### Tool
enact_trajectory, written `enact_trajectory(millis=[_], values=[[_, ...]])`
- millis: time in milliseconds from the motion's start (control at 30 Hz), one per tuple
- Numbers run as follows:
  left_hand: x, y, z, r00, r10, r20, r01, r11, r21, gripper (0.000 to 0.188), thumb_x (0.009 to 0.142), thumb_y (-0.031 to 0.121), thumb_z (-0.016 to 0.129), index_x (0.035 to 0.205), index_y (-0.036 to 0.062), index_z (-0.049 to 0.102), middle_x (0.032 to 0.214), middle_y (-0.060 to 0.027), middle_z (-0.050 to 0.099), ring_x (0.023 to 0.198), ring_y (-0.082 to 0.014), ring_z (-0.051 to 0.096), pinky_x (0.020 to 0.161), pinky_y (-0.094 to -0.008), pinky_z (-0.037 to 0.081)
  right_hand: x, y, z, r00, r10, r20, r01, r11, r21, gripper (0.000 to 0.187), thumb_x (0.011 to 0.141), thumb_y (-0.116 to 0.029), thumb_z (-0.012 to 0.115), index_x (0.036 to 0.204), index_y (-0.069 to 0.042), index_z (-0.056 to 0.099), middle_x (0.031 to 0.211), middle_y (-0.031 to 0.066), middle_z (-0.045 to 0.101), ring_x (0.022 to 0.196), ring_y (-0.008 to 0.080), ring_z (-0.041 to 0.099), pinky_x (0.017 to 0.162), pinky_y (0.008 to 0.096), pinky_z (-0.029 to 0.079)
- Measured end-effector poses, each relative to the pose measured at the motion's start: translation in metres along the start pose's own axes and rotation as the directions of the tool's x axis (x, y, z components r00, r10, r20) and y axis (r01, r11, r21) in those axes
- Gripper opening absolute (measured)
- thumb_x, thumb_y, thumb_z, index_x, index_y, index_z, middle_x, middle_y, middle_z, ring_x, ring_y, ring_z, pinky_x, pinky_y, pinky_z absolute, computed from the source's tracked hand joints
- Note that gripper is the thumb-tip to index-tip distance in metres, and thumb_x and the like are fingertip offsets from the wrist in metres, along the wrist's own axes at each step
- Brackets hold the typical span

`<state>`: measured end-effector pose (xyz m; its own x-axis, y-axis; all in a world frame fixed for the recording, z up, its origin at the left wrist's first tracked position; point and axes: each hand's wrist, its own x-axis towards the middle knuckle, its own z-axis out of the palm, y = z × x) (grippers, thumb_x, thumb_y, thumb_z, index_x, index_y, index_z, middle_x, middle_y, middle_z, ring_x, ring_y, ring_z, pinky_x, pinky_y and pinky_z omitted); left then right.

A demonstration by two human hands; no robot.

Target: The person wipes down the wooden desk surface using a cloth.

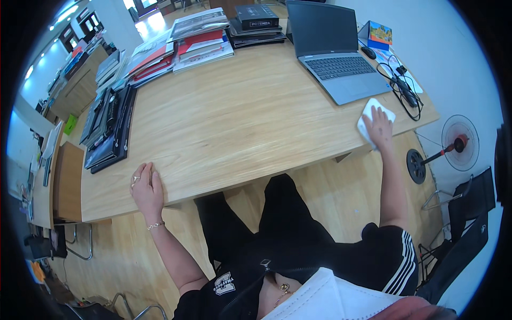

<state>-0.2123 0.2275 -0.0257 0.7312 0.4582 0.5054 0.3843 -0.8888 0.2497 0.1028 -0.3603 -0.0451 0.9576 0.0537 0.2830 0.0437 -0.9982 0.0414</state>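
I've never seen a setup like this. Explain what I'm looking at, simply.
There is no robot here: these are a person's own bare hands. The single picture comes from a wide fisheye camera on that person's head, looking down, so straight edges bend near the rim. Its left is the person's left.

The surface is a wooden desk. Toward its right end are an open laptop, a mouse and black cables; piled papers and books line the back.

The right hand lies on a white cloth near the front edge. The left hand rests at the front edge, with nothing visibly held.
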Motion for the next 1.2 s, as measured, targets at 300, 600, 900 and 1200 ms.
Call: enact_trajectory(millis=[300, 600, 900, 1200], values=[[-0.002, 0.004, -0.003, 0.999, -0.035, -0.012, 0.034, 0.999, -0.034, 0.031, 0.091, 0.021, 0.058, 0.116, 0.0047, 0.067, 0.123, -0.0157, 0.063, 0.116, -0.0311, 0.057, 0.101, -0.0427, 0.040, -0.095, -0.148, -0.061, 0.918, -0.396, -0.006, 0.392, 0.907, 0.156, 0.065, 0.096, -0.044, 0.048, 0.147, -0.005, 0.038, 0.153, 0.0238, 0.033, 0.140, 0.0433, 0.031, 0.112, 0.0590, 0.022], [-0.006, 0.003, -0.007, 0.998, -0.059, -0.024, 0.058, 0.998, -0.027, 0.029, 0.090, 0.023, 0.059, 0.114, 0.0086, 0.068, 0.123, -0.0118, 0.063, 0.118, -0.0292, 0.056, 0.102, -0.0452, 0.038, -0.124, -0.299, -0.089, 0.603, -0.796, 0.040, 0.749, 0.583, 0.316, 0.071, 0.094, -0.048, 0.046, 0.150, -0.006, 0.032, 0.156, 0.0231, 0.027, 0.145, 0.0405, 0.024, 0.117, 0.0570, 0.016], [-0.004, -0.003, -0.005, 0.999, -0.009, -0.047, 0.003, 0.991, -0.132, 0.028, 0.088, 0.022, 0.062, 0.110, 0.0064, 0.069, 0.118, -0.0152, 0.065, 0.116, -0.0305, 0.057, 0.100, -0.0448, 0.040, -0.145, -0.401, -0.103, 0.271, -0.956, -0.111, 0.880, 0.199, 0.431, 0.072, 0.094, -0.054, 0.043, 0.150, -0.008, 0.035, 0.155, 0.0206, 0.030, 0.144, 0.0374, 0.026, 0.117, 0.0547, 0.016], [-0.002, -0.098, -0.023, 0.973, -0.088, -0.215, 0.081, 0.996, -0.038, 0.027, 0.084, 0.023, 0.065, 0.103, 0.0044, 0.071, 0.113, -0.0181, 0.066, 0.112, -0.0369, 0.057, 0.096, -0.0487, 0.044, 0.002, -0.321, -0.053, 0.643, -0.765, 0.018, 0.722, 0.615, 0.318, 0.070, 0.093, -0.056, 0.046, 0.146, -0.010, 0.042, 0.152, 0.0172, 0.037, 0.141, 0.0321, 0.033, 0.114, 0.0501, 0.025]])
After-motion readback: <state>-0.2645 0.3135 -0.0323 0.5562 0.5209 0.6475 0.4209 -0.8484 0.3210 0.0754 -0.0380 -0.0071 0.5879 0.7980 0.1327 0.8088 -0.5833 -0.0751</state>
